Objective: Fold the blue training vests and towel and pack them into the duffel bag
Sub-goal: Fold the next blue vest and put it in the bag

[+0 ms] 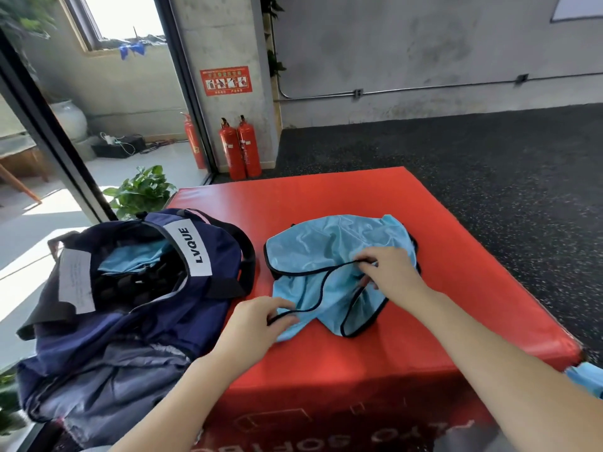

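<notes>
A light-blue shiny training vest with black trim [326,256] lies crumpled on the red padded mat [408,203], its long axis running left to right. The left hand [257,324] pinches its near-left black edge; the right hand [388,272] pinches the trim near its middle. The open navy fabric duffel bag [130,308], just left of the vest, holds folded light-blue cloth [130,259].

One vest [326,256] lies spread at centre frame on one red mat [424,321]. One duffel bag [130,321] sits at left, with one folded blue piece [133,259] visible inside it. Two hands, left [251,324] and right [388,272], are in the lower half. Three red extinguishers [241,148] stand at upper centre. One potted plant [140,190] is left of the mat.
</notes>
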Demonstrator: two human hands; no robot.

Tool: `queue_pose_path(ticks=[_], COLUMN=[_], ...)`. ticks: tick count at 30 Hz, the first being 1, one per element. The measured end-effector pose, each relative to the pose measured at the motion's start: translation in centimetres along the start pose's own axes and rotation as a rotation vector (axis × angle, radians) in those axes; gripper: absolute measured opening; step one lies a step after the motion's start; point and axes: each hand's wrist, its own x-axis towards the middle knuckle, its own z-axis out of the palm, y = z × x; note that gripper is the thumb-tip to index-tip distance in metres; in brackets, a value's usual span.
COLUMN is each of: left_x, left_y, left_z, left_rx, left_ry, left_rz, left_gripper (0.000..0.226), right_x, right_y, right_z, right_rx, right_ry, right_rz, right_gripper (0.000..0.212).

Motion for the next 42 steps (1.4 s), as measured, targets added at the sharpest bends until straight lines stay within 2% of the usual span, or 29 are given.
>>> queue_pose_path(ticks=[4, 6, 12, 23, 28, 32, 36, 39, 42], left_x=[0.8, 1.0, 1.1, -1.4, -3.4, -4.7, -5.5, -5.1, -4.1], left_y=[-0.6, -0.4, 0.0, 0.2, -0.7, -2.0, -1.7, -1.0, -0.4], left_z=[-1.5, -1.9, -1.7, -3.1, -3.0, -2.7, -2.7, -2.5, -1.7], left_rx=[-0.115, -0.122, -0.143, -0.126, 0.008, 0.134, 0.178, 0.168, 0.158], left_ry=[0.134, 0.166, 0.189, 0.338, 0.246, -0.006, -0.161, -0.137, -0.105], left_rz=[-0.102, -0.115, -0.105, -0.039, 0.085, 0.083, 0.026, 0.023, 0.046], left_gripper=[0.007, 0.008, 0.016, 0.025, 0.029, 0.047, 0.029, 0.015, 0.015], right_x=[-1.2, -2.1, -4.7, -9.2, -9.8, -10.1, -10.4, -10.3, -9.9], right_y=[1.9, 2.8, 5.1, 7.1, 8.2, 9.3, 8.9, 7.9, 6.8], right_z=[-3.9, -5.8, -8.7, -11.5, -11.1, -10.6, -10.2, -9.5, -8.4], right_rx=[0.112, 0.128, -0.193, -0.352, -0.585, -0.792, -0.773, -0.709, -0.604], right_ry=[0.080, 0.111, 0.131, 0.173, 0.034, -0.178, -0.162, -0.120, -0.085], right_rz=[0.079, 0.092, -0.011, -0.057, -0.047, 0.044, 0.044, 0.015, 0.004], right_gripper=[0.025, 0.023, 0.016, 0.013, 0.017, 0.027, 0.025, 0.019, 0.016])
